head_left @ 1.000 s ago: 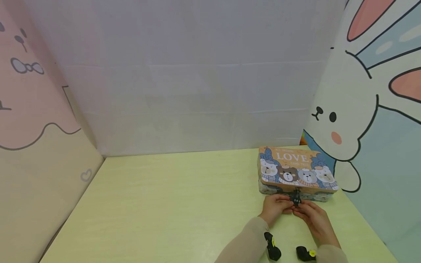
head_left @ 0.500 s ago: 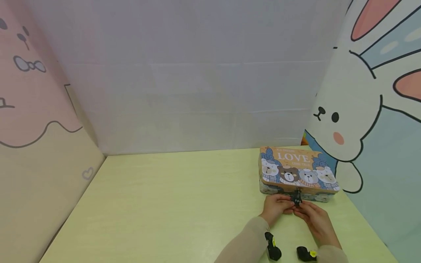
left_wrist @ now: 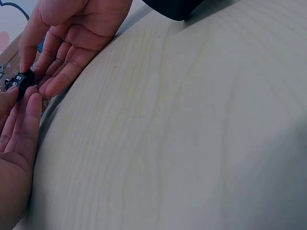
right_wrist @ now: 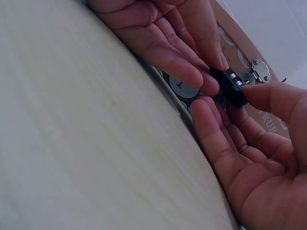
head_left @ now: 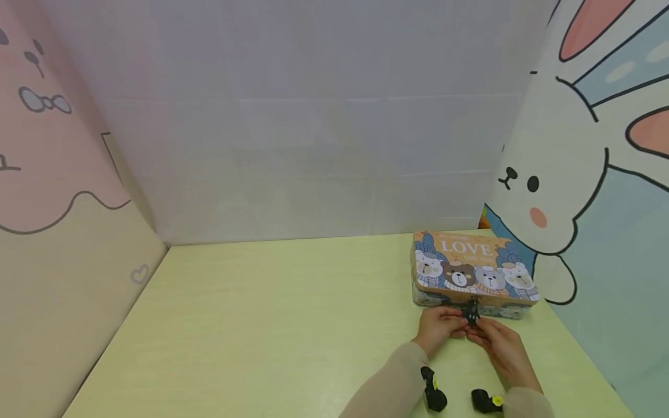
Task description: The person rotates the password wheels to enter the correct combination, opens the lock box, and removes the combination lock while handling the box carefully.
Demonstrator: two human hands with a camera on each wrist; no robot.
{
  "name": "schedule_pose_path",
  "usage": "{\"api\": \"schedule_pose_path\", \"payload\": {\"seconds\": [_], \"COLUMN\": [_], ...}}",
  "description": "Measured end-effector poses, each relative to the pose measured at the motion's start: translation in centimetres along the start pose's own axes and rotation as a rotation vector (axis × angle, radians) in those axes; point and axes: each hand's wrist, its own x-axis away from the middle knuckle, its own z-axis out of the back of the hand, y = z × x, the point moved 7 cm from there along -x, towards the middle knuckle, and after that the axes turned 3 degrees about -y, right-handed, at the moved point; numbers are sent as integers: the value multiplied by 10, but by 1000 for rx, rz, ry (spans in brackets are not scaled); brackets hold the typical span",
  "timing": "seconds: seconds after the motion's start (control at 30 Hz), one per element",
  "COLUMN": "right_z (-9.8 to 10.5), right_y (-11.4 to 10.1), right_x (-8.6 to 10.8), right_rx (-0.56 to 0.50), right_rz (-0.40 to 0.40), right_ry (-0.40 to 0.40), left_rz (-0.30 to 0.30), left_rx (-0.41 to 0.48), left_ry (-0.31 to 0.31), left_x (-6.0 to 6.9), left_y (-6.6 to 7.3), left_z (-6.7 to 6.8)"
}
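Observation:
A small black padlock [head_left: 471,313] hangs at the front clasp of a tin box [head_left: 475,264] printed with bears and "LOVE". The left hand [head_left: 440,331] pinches the padlock from its left side, and the right hand [head_left: 503,350] pinches it from the right. In the right wrist view, silvery number wheels show on the black padlock [right_wrist: 233,82], between both hands' thumbs and fingers; a metal clasp [right_wrist: 260,70] is beside it. The left wrist view shows the padlock [left_wrist: 19,82] held between the fingertips of both hands.
The box stands at the right back of the pale table [head_left: 235,325]. Black wrist devices with yellow marks [head_left: 435,392] lie along the sleeves. A white cloth [head_left: 313,116] is behind the table, with cartoon-printed panels at both sides.
The head view has shifted slightly. Both hands stay at the padlock, and the box has not visibly moved.

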Motion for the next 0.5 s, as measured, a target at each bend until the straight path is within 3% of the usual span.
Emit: {"api": "schedule_pose_path", "payload": {"seconds": [0.5], "right_z": [0], "right_y": [1], "right_x": [-2], "right_rx": [-28], "right_rz": [-7], "right_ry": [4], "left_rz": [-3], "left_rx": [24], "left_ry": [2], "left_x": [0], "left_y": [0], "left_z": [0]}}
